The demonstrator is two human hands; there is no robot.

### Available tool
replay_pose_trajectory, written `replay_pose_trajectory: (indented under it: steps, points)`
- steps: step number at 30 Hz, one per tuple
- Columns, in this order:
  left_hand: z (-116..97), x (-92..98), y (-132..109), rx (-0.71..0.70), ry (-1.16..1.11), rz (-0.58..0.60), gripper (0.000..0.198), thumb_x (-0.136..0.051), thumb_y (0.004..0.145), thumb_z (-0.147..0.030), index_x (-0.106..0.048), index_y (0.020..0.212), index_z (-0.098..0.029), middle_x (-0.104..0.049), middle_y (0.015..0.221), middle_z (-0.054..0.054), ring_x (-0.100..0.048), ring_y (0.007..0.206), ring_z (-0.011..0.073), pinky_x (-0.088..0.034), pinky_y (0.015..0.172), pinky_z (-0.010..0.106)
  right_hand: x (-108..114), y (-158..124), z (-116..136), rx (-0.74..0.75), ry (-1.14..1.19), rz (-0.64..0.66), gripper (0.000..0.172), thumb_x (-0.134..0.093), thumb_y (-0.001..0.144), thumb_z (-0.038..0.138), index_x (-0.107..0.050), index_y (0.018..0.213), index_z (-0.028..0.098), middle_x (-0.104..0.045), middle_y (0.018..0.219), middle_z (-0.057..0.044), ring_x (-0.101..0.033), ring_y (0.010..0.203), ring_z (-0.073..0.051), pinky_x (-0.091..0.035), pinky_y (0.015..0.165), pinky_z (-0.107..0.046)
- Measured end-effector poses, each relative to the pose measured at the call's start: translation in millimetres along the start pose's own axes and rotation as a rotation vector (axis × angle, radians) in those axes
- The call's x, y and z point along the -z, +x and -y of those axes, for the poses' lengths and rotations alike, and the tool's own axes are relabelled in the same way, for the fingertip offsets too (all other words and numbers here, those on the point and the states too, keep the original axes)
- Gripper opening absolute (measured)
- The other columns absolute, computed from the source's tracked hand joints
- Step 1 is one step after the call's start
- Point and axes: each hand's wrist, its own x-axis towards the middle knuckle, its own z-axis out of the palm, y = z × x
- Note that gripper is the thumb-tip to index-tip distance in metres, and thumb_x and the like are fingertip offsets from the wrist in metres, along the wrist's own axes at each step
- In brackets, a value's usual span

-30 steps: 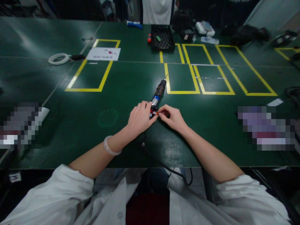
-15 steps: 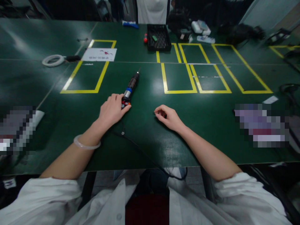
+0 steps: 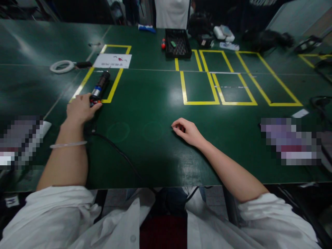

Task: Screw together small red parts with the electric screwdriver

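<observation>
My left hand (image 3: 81,108) is closed around the rear end of a corded electric screwdriver (image 3: 101,83), dark with a blue and silver band. The tool points away from me, its front lying over the left yellow-taped rectangle (image 3: 109,94). From its back end a black cord (image 3: 116,148) runs over the table toward the front edge. My right hand (image 3: 188,131) rests on the table right of the middle, fingers curled in and thumb near the index finger; no object shows in it.
A white sheet (image 3: 112,61) and a coiled white cable (image 3: 62,66) lie at back left. At the back stands a black crate (image 3: 178,55) with a small green piece inside. Several yellow-taped rectangles mark the right side. Blurred-out items flank both sides; a person stands across the table.
My left hand has carried the electric screwdriver to the left, from near the table's middle to the left taped rectangle, the cord trailing. My right hand has stayed in place.
</observation>
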Motion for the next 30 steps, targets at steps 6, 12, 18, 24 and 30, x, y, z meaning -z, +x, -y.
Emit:
replay_pose_trajectory:
  steps: [6,12,18,24,30]
  points:
    - [-5.1,-0.1,-14.9,-0.042,-0.007,-0.171,0.061,-0.036,0.099,-0.058,-0.042,0.144,-0.017,-0.047,0.135,0.009,-0.046,0.112,0.0261,-0.037,0.098,0.038,-0.2,-0.1,-1.2,0.001,-0.008,0.005,0.009,-0.056,0.092,0.020,-0.063,0.098,0.020,-0.063,0.089,-0.004,-0.057,0.073,-0.014,-0.044,0.066,-0.027]
    - [-14.3,0.6,-18.3,-0.026,-0.094,-0.207,0.041,-0.058,0.092,-0.044,-0.057,0.120,-0.015,-0.047,0.126,0.010,-0.044,0.103,0.0231,-0.037,0.091,0.034,-0.1,0.3,-1.8,0.017,-0.030,0.009,0.010,-0.056,0.092,0.019,-0.064,0.098,0.018,-0.062,0.088,-0.003,-0.055,0.072,-0.013,-0.043,0.067,-0.026]
    - [-14.9,-3.4,-15.8,0.072,-0.217,-0.271,0.034,-0.054,0.095,-0.038,-0.062,0.116,-0.013,-0.051,0.112,0.008,-0.042,0.092,0.0194,-0.035,0.083,0.032,0.2,0.3,-0.2,0.025,-0.037,0.010,0.010,-0.056,0.091,0.019,-0.064,0.097,0.018,-0.061,0.087,-0.003,-0.055,0.071,-0.013,-0.043,0.066,-0.026]
    - [-44.0,-0.1,-19.1,-0.048,-0.537,-0.391,0.030,-0.052,0.097,-0.028,-0.059,0.121,-0.012,-0.061,0.107,0.005,-0.052,0.092,0.0149,-0.042,0.093,0.034,0.2,0.4,0.7,0.022,-0.037,0.011,0.009,-0.056,0.091,0.020,-0.064,0.096,0.018,-0.062,0.088,-0.003,-0.056,0.071,-0.013,-0.043,0.066,-0.026]
    - [-143.0,12.9,-69.7,-0.478,-1.086,0.076,0.039,-0.052,0.097,-0.034,-0.057,0.128,-0.011,-0.064,0.088,0.005,-0.062,0.078,0.0143,-0.053,0.078,0.030,-0.4,0.2,-2.2,-0.003,0.032,-0.001,0.011,-0.057,0.092,0.022,-0.064,0.099,0.018,-0.063,0.087,-0.002,-0.056,0.071,-0.012,-0.043,0.065,-0.025]
